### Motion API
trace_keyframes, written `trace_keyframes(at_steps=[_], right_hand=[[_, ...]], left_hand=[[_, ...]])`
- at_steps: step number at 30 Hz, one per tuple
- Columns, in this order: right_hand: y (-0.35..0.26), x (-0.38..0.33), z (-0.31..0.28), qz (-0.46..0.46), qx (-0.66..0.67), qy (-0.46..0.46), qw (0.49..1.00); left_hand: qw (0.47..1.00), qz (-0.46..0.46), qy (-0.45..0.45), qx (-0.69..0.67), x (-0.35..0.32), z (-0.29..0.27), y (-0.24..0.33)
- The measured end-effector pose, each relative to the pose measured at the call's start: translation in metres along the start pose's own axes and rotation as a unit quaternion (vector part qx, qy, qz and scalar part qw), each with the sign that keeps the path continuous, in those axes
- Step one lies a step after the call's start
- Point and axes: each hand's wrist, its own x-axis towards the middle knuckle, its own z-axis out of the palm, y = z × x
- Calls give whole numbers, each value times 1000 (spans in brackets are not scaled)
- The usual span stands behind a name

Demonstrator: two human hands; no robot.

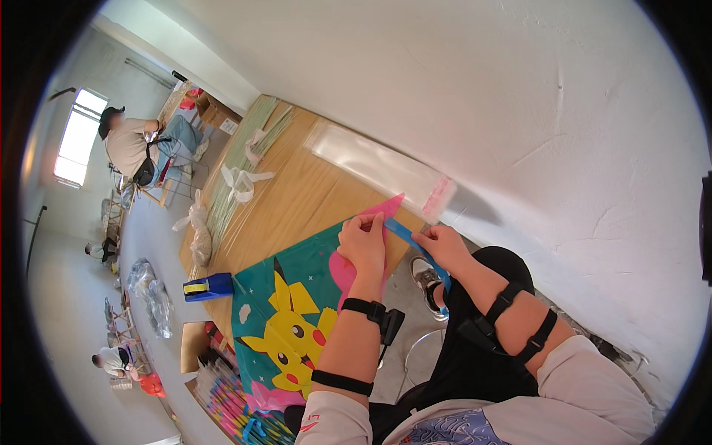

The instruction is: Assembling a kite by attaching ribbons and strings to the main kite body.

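I see the left hand (362, 243) pinching the printed sheet (300, 315); the right hand (445, 247) pinches blue ribbon (401, 231), lower end indistinct.

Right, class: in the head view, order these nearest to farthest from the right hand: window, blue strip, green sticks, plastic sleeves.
1. Blue strip: at the right hand's fingertips.
2. Plastic sleeves: table, wall side.
3. Green sticks: table's left side.
4. Window: far left.

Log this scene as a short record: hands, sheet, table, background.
Left hand: pinching at the printed sheet's edge, beside the blue strip's end
Right hand: pinching the blue strip
Sheet: teal, yellow cartoon figure, partly on the table
Table: wooden; clear plastic sleeve, pale green rods
Background: seated person, far left
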Motion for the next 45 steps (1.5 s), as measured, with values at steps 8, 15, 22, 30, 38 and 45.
trace_keyframes(at_steps=[8, 15, 22, 30, 38, 45], right_hand=[[0, 1, 0, -4, -3, 2, 1000], [-2, 0, 0, 4, -10, 3, 1000], [-6, -2, -2, 17, 4, -4, 1000], [-2, 1, -1, 12, 7, -10, 1000], [6, -4, -5, -12, -13, -27, 999], [18, -6, -12, 11, -7, 62, 998]], left_hand=[[999, 29, 37, 18, -3, 1, 1], [999, 23, 23, 23, -6, -3, 6], [996, 21, 56, 70, -4, -2, 6], [999, -33, -11, -28, 10, -10, 2], [999, -28, 2, 37, 14, -10, 2], [991, -112, -30, -68, 33, -4, -14]])
